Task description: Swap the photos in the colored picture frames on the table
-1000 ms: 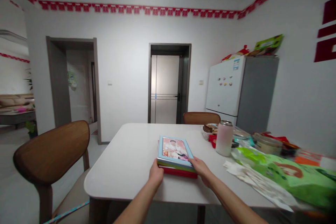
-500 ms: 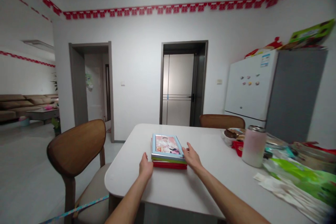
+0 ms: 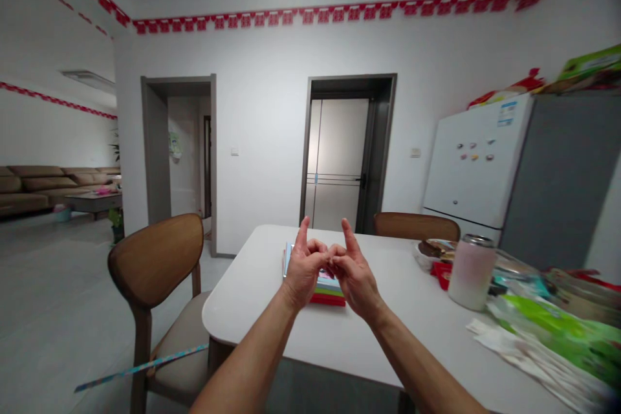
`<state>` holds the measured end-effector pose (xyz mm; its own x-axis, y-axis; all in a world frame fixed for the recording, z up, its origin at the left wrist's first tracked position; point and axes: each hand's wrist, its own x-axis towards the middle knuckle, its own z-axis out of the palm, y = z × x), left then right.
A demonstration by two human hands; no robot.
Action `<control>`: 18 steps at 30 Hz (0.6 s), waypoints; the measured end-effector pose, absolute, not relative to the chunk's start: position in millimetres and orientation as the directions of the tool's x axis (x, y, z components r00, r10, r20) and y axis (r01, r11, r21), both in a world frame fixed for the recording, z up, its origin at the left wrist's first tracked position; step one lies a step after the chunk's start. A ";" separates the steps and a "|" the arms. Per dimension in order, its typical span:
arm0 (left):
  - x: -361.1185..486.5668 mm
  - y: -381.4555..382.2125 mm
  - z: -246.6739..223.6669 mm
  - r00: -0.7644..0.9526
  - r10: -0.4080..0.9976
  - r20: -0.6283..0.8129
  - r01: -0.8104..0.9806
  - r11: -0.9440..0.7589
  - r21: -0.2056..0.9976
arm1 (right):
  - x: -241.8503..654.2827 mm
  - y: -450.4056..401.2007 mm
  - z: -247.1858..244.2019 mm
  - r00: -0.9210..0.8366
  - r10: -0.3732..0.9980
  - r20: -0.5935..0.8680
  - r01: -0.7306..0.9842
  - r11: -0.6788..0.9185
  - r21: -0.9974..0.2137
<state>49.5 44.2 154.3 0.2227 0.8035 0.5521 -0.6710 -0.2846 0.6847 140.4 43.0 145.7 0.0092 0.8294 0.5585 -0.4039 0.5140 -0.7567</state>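
Note:
My left hand (image 3: 305, 273) and my right hand (image 3: 355, 278) are raised together above the table. On each, one finger points up while the others curl inward, and the curled fingers meet in the middle. I see nothing held in either hand. Behind and below them lies a stack of what look like books (image 3: 331, 301), with a light blue top cover, green beneath and red at the bottom. My hands hide most of the top cover.
The stack lies on a white table (image 3: 242, 297). To the right stand a pink and white tumbler (image 3: 471, 272), a green plastic package (image 3: 543, 317) and white cloth gloves (image 3: 514, 349). A wooden chair (image 3: 158, 259) is at the left, another chair (image 3: 417, 226) behind the table.
Both hands have left the sides of the stack, risen and come together. Their fingers have gone from spread to mostly curled. The view has shifted slightly left.

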 end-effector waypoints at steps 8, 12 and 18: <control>36.5 76.0 111.8 0.185 0.976 0.114 -0.600 0.021 0.800 | 140.4 73.8 105.6 -0.023 0.974 0.223 -0.488 0.184 -0.853; 27.6 79.5 102.9 0.321 0.947 -0.028 -0.492 0.192 0.849 | 133.6 77.3 98.5 -0.209 0.976 0.068 -0.404 -0.023 -0.914; 23.8 76.7 105.3 0.325 0.940 -0.102 -0.435 0.245 0.867 | 123.7 84.2 96.3 -0.234 0.971 0.051 -0.131 0.020 -0.991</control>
